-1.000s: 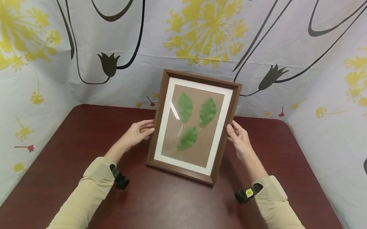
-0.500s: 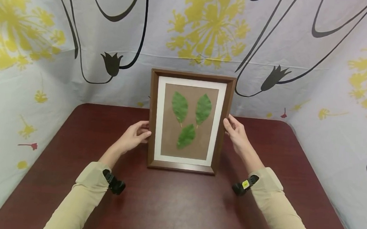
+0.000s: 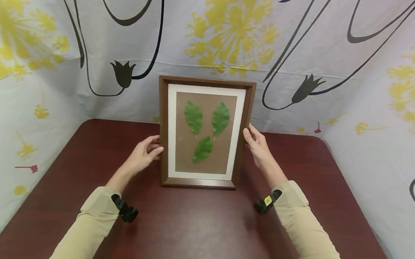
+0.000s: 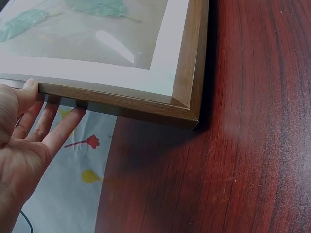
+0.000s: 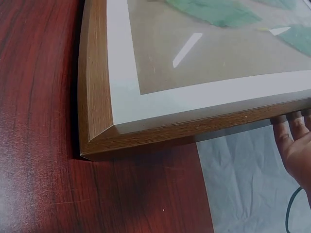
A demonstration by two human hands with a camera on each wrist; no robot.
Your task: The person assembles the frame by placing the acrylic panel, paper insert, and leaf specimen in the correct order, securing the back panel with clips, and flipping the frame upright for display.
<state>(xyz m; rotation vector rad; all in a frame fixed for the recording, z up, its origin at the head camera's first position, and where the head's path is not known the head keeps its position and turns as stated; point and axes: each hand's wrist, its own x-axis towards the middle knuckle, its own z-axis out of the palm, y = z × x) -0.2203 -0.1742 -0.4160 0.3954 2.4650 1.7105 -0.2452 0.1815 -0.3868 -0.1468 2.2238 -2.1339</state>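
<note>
A brown wooden picture frame with a white mat stands nearly upright on the table, its face towards me. Behind the glass are three green leaves: an upper left leaf, an upper right leaf and a lower leaf. My left hand holds the left side of the picture frame. In the left wrist view, the thumb lies on the edge and the fingers reach behind. Higher up, my right hand grips the right side. The right wrist view shows its fingertips at the back edge.
The dark red wooden table extends around the picture frame. A white patterned cloth with yellow and grey flowers hangs behind and at both sides. Black wrist cameras sit on the left wrist and the right wrist.
The picture frame has gone from tilted clockwise to straight and shifted left, slightly farther back. Both hands have moved left with it and still hold its sides.
</note>
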